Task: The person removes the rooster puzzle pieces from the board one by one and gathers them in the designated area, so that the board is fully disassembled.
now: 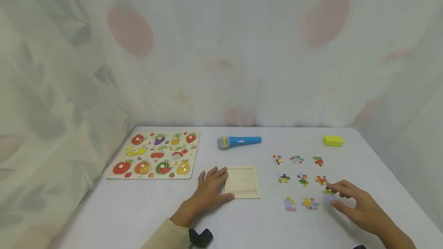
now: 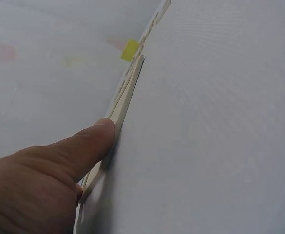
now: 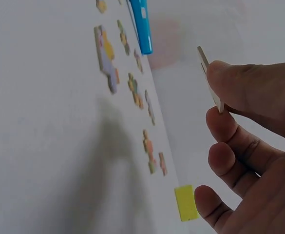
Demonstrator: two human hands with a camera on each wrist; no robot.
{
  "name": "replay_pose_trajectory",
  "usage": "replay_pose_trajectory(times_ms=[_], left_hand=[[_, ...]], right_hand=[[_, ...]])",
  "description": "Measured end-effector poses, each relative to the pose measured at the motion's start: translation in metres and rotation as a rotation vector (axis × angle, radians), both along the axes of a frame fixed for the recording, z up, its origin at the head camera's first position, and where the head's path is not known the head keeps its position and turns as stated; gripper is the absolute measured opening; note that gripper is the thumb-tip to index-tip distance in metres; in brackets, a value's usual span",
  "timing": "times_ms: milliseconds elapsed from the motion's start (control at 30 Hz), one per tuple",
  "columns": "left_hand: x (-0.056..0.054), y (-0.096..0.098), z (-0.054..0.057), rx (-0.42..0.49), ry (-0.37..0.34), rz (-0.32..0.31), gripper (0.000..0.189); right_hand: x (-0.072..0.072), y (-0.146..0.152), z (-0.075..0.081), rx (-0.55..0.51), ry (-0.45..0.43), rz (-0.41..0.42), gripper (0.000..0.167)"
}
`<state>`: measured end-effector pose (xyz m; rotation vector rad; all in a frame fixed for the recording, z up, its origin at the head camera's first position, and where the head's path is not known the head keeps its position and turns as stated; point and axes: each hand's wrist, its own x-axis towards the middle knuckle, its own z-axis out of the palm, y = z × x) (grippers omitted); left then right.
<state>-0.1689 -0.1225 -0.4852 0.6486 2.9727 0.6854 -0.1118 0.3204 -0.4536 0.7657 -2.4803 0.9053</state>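
My left hand (image 1: 209,193) is at the left side of a small square wooden puzzle tray (image 1: 242,182), thumb on its near edge and fingertips by its far left corner. In the left wrist view the thumb (image 2: 88,144) presses the tray's rim (image 2: 127,100). My right hand (image 1: 363,205) pinches a jigsaw piece (image 1: 328,196) between thumb and fingers. From the right wrist, that piece (image 3: 209,80) appears edge-on, raised off the table. Several other jigsaw pieces, such as a yellow and lilac one (image 1: 310,203), lie spaced out in rows left of this hand.
Behind the tray lies a blue toy microphone (image 1: 243,140). A fruit peg puzzle board (image 1: 149,156) occupies the table's left side. Toward the far right sits a yellow block (image 1: 333,141). Patterned curtains (image 1: 221,49) close off the white table (image 1: 121,210) at the back and sides.
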Motion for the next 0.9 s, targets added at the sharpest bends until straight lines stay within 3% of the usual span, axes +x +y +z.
replay_pose_trajectory(times_ms=[333, 667, 900], left_hand=[[0.000, 0.000, -0.001, 0.007, 0.003, 0.001, 0.079], [0.001, 0.000, -0.002, 0.003, 0.009, -0.002, 0.078], [0.001, 0.000, 0.000, 0.004, 0.007, -0.002, 0.079]], right_hand=[[0.002, 0.011, -0.014, 0.031, -0.044, -0.055, 0.047], [-0.001, 0.013, -0.027, 0.101, -0.179, -0.143, 0.036], [-0.002, 0.012, -0.031, 0.134, -0.165, -0.154, 0.038]])
